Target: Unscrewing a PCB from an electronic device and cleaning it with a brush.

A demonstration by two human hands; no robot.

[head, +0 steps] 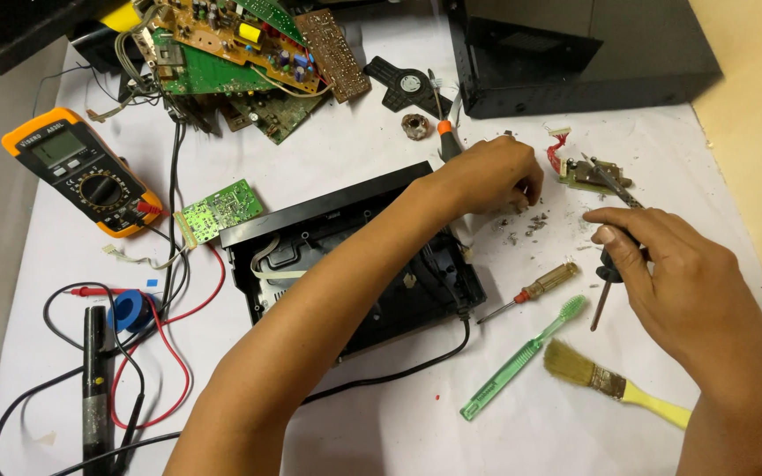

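Picking at small grey screws and debris (531, 222) with left hand (496, 172), fingers pinched narrow, at two o'clock from opened black device (354, 256) on white surface (399, 423). Right hand (663, 264) closed on black-handled screwdriver (608, 264), tip at small circuit board (588, 174). Nearby: amber screwdriver (535, 289), green toothbrush (522, 357), paintbrush (610, 383). Risk: forearm sweep scattering loose screws.

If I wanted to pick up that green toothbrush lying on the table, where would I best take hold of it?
Probably by the long ribbed handle of the green toothbrush, near its middle, coming from above. It lies flat on the white table cover on a slant, bristle end up toward the small amber-handled screwdriver. The handle's lower half has bare space on both sides, while the yellow-handled paintbrush lies close to the upper part.
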